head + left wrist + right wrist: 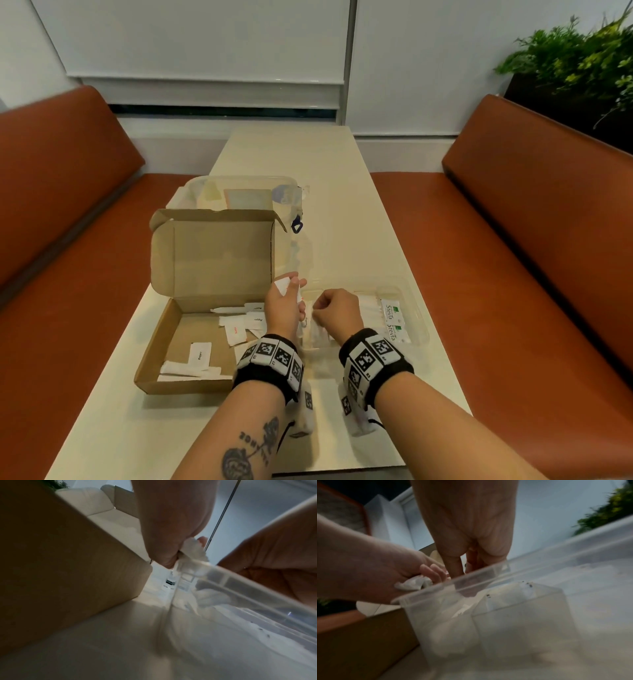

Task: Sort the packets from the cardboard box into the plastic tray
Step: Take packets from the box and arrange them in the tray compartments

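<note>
Several small white paper packets (287, 287) are bunched in our curled left hand (283, 305) beside the open brown cardboard box (191, 342), so we should feed them singly to our right hand (337, 310), fingers curled over the clear plastic tray (416, 318).

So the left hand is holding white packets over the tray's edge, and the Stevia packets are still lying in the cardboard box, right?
Not quite. In the head view the Stevia packets lie in the plastic tray, not the cardboard box. The left hand does hold white packets.

Head view showing even, soft indoor light, edges bowing; both wrist views appearing dim, grainy, blurring at close range.
</note>
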Tool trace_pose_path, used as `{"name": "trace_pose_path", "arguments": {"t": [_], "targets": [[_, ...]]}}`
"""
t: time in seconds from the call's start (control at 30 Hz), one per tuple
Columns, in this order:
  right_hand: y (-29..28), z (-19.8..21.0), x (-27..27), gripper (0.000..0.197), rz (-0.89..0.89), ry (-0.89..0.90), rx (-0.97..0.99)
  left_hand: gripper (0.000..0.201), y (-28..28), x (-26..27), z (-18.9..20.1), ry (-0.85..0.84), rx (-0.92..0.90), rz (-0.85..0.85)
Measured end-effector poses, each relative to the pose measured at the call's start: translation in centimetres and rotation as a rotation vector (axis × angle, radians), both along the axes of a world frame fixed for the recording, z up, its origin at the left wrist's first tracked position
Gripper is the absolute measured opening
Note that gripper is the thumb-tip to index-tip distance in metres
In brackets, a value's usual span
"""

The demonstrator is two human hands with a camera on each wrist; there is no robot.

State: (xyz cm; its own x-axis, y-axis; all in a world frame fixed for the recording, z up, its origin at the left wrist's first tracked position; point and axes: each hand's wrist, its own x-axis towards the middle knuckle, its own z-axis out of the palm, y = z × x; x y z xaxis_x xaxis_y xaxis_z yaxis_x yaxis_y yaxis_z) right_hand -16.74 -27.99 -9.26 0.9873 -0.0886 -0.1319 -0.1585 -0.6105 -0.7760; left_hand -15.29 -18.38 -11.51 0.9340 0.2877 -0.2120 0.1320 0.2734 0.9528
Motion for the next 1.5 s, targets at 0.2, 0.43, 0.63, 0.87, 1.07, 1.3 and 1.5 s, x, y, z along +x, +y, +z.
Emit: {"name": "trace_pose_path", "arguments": {"t": [0.2, 0.43, 0.63, 0.87, 1.07, 1.3, 1.5], "targets": [[-0.2, -1.1, 0.2, 0.018, 0.164, -0.034, -0.377, 0.016, -0.1, 0.0, -0.1, 0.007, 0.003, -0.03], [-1.1, -1.0, 0.2, 0.025, 0.247, -0.074, -0.746, 0.015, -0.2, 0.3, -0.1, 0.007, 0.009, -0.05], [-1.5, -1.3, 0.1, 0.03, 0.265, -0.042, -0.715, 0.02, -0.2, 0.7, 0.1, 0.038, -0.043, -0.061], [-2.5, -0.2, 0.4, 0.017, -0.035, -0.169, -0.104, 0.026, -1.0, 0.5, 1.3, 0.051, -0.25, -0.173], [-4.3, 1.5, 0.2, 0.01, -0.07, -0.125, 0.354, 0.043, -3.3, 0.3, 1.8, 0.104, -0.258, -0.331], [-7.0, 1.0, 0.0, 0.015, -0.14, -0.088, 0.362, 0.041, -5.3, 0.6, 1.6, 0.216, -0.19, -0.437], [-9.4, 0.5, -0.4, 0.012, -0.15, -0.105, 0.362, 0.003, -6.1, 0.2, 1.4, 0.062, 0.097, -0.474]]}}
